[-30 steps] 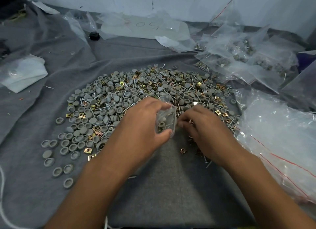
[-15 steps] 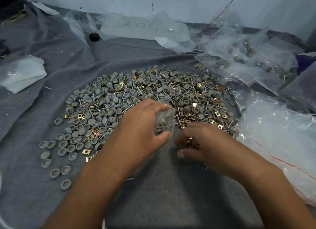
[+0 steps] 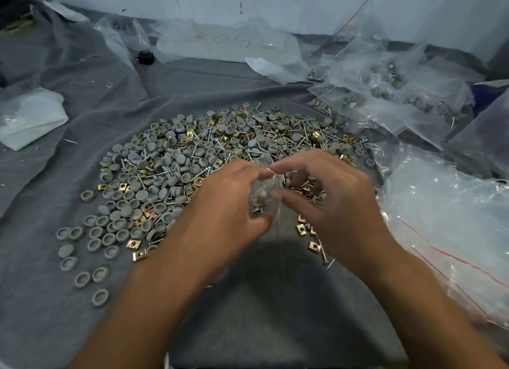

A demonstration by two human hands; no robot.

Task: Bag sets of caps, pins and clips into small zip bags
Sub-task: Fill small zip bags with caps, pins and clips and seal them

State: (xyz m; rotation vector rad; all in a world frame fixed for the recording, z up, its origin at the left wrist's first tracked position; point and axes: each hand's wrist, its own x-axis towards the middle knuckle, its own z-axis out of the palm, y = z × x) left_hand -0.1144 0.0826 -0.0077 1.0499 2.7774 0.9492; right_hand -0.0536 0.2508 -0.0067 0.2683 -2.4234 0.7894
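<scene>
A wide heap of grey round caps [image 3: 154, 175], silver pins [image 3: 278, 137] and brass square clips [image 3: 190, 133] lies on the grey cloth [image 3: 82, 313]. Above its near edge my left hand [image 3: 225, 203] grips a small clear zip bag [image 3: 263, 197] that holds a few parts. My right hand [image 3: 327, 195] meets it from the right, thumb and forefinger pinching the bag's top edge. Whether the right fingers also carry a part is hidden.
Filled small zip bags [image 3: 385, 93] pile up at the back right. A big clear plastic bag with red lines [image 3: 454, 217] lies at the right. A folded white bag [image 3: 30, 117] sits at the left, a small black object [image 3: 145, 56] at the back.
My right hand rose from the loose clips near the heap's front edge and came up to the bag's mouth. My left hand with the bag stayed roughly in place.
</scene>
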